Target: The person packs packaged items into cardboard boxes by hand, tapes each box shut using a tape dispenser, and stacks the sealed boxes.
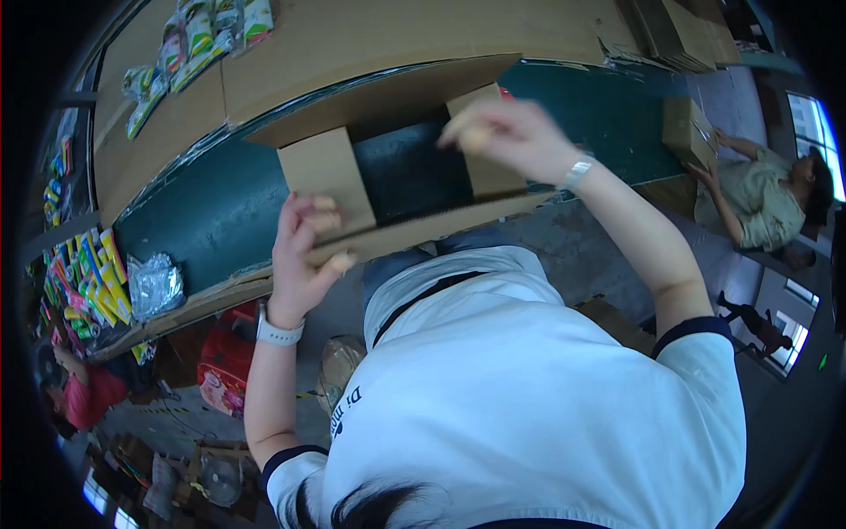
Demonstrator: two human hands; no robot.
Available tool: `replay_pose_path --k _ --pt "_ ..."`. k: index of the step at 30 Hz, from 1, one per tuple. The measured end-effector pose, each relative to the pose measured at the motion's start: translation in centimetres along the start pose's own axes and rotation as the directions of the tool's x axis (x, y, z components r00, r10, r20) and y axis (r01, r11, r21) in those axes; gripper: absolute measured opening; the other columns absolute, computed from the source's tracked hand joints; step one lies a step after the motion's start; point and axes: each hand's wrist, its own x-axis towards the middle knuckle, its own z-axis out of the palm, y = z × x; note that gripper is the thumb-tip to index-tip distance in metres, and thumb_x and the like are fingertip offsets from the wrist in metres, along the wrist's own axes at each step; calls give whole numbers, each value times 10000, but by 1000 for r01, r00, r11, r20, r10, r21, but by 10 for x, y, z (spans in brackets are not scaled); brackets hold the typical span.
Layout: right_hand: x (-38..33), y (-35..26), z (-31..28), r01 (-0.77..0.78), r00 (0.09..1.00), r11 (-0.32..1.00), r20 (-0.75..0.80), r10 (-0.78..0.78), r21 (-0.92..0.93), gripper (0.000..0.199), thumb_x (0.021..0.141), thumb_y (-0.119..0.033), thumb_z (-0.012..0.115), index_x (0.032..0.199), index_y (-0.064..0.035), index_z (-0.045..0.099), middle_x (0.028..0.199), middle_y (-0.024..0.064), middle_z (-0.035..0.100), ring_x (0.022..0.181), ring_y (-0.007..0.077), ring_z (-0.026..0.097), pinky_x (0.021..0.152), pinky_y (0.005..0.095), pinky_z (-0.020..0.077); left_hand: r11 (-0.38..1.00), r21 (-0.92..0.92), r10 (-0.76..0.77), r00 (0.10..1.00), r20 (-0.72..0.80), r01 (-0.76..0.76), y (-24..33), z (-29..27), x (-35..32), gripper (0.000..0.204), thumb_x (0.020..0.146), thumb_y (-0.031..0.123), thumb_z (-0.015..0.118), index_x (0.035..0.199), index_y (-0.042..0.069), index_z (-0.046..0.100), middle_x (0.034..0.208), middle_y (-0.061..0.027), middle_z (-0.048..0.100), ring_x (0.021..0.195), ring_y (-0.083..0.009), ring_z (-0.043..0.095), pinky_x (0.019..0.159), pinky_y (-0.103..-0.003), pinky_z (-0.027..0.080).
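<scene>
1. A green-topped bench (207,212) crosses the workshop, cardboard sheeting (308,53) along its far side.
2. At its left end, colourful packs (107,278) lie beside a crinkled silver bag (156,284).
3. The left hand (298,251) grips the near left corner of an open cardboard box (330,163) on the bench.
4. The right hand (520,141), blurred, is at the box's right flap, fingers curled; I cannot tell whether it holds anything.
5. Far right, a co-worker (767,198) holds a carton (689,130).

A green bench top (220,212) spreads either side of the grip, grey floor (564,240) below; well to its right I see bright windows (812,130).
</scene>
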Motion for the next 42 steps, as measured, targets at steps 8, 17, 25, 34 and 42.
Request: replay_pose_path --k 8,17,25,34,42 --pt "6 -2 -40 11 996 788 -67 -66 -616 406 845 -287 527 1179 -58 498 1117 121 557 1067 307 517 909 374 398 890 -270 -435 862 -262 368 -3 19 28 887 707 155 692 1380 -15 141 1348 -212 279 1272 -321 274 1026 -383 277" --pt "-54 43 11 208 976 693 105 -189 -690 478 820 -328 555 1225 -84 485 1338 107 398 1273 276 328 1033 435 277 799 -456 -531 816 -227 393 3 28 38 731 797 168 619 1378 5 207 1286 -205 424 1149 -274 464 938 -318 378" --pt "-64 146 -4 -552 828 559 -489 275 -619 398 833 -429 516 946 -61 619 904 97 596 887 279 542 791 399 412 821 -1 -519 745 -420 571 19 28 44 608 862 206 561 1374 85 255 1133 -209 556 1019 -309 571 841 -354 453" --pt "-40 172 0 -570 738 796 -553 386 -206 417 816 -401 582 993 -26 543 878 192 623 844 337 606 746 398 472 759 69 -555 699 -450 647 21 31 51 564 792 350 623 1246 98 405 1003 -157 617 859 -341 614 709 -399 490" --pt "-26 15 -62 -126 976 969 200 83 213 387 701 -316 719 889 8 620 825 55 644 738 124 599 687 256 469 706 106 -582 659 -476 700 24 28 56 565 775 368 627 1226 98 422 1032 -143 599 855 -326 615 691 -403 491"
